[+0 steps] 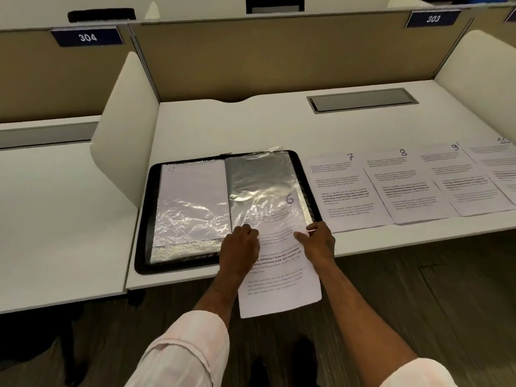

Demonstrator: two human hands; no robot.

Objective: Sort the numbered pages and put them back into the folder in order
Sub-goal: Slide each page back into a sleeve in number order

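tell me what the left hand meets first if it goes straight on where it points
Likely the clear sleeve holding page 6, right ahead of the left hand; depth is unclear.

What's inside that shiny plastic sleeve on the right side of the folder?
The top of page 6, its number showing through the sleeve; the rest sticks out below. Glare and the page hide whatever lies underneath.

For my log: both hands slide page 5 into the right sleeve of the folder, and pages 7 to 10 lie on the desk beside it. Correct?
No: the head view shows page 6, not 5. The left hand and right hand slide it into the right sleeve of the folder; pages 7 to 10 lie on the desk beside it.
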